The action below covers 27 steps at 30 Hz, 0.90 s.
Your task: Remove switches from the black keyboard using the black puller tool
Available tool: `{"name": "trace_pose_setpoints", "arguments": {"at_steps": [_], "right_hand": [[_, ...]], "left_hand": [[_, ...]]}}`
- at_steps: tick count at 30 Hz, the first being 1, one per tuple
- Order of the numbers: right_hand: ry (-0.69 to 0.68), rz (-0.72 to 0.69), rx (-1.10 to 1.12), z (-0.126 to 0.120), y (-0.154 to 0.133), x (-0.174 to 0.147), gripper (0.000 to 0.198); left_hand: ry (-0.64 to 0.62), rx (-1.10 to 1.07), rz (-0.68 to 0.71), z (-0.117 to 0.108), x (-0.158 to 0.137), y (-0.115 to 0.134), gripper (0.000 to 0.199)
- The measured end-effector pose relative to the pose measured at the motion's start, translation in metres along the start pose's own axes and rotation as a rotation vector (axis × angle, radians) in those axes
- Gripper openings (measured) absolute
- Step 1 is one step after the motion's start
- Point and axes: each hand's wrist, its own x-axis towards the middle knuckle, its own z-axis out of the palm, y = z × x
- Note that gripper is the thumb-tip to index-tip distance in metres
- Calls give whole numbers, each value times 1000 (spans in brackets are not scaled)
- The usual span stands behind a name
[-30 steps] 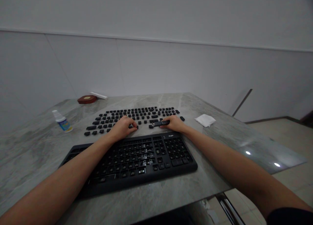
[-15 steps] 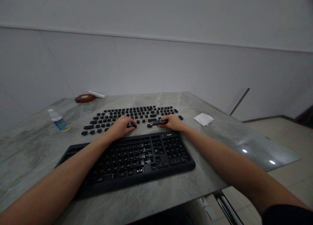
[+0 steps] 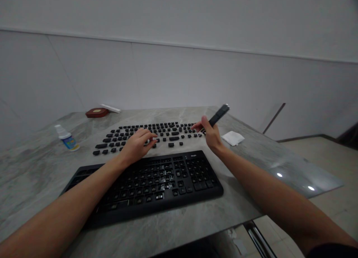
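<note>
My left hand [image 3: 137, 144] hovers just behind the keyboard, its thumb and fingers apart, beside the loose black keycaps [image 3: 175, 138] laid out in rows. In my right hand [image 3: 211, 134], raised over the right end of those rows, is what looks like a black-handled keycap puller [image 3: 219, 115]. Its handle slants up to the right, and thin metal wires show near my fingers. Below both hands lies a black keyboard [image 3: 156, 202], most of its key sockets bare, with a few keys in place at the lower right. My left forearm covers part of its left side.
A white spray bottle with a blue label [image 3: 68, 140] stands at the left. Farther back are a dark red box [image 3: 96, 113] and a flat white object [image 3: 111, 108]. Folded white tissue [image 3: 233, 138] lies right of my right hand. The marble-patterned table [image 3: 179, 222] ends near the wall.
My right hand has lifted and moved right, tipping the puller's handle upward. My left hand's fingers have parted from the dark keycap they were at.
</note>
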Motion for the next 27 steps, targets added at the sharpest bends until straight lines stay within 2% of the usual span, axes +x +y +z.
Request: {"name": "trace_pose_setpoints", "arguments": {"at_steps": [2, 4, 9, 11, 13, 16, 19, 23, 27], "right_hand": [[-2, 44, 127, 0, -16, -12, 71], [-129, -14, 129, 1, -27, -26, 70], [-809, -427, -126, 9, -36, -52, 47], [-977, -576, -196, 14, -35, -58, 37], [-987, -680, -213, 19, -33, -62, 36], [-827, -773, -171, 23, -31, -64, 37], [-704, -836, -137, 25, -31, -66, 36], [-780, -913, -196, 26, -30, -68, 36], [-867, -907, -228, 22, -30, -64, 38]], "left_hand": [[75, 22, 72, -5, -1, 19, 16], [69, 19, 157, -9, -3, 39, 16], [-253, -216, 357, -17, -3, 76, 20], [-354, -301, 379, -18, -2, 80, 20], [-446, -373, 354, -18, -2, 79, 19], [-554, -508, 271, -14, 0, 80, 26], [-586, -601, 170, -9, 1, 85, 35], [-666, -667, 95, -5, 2, 91, 24], [-718, -673, 65, -6, 1, 89, 19]]}}
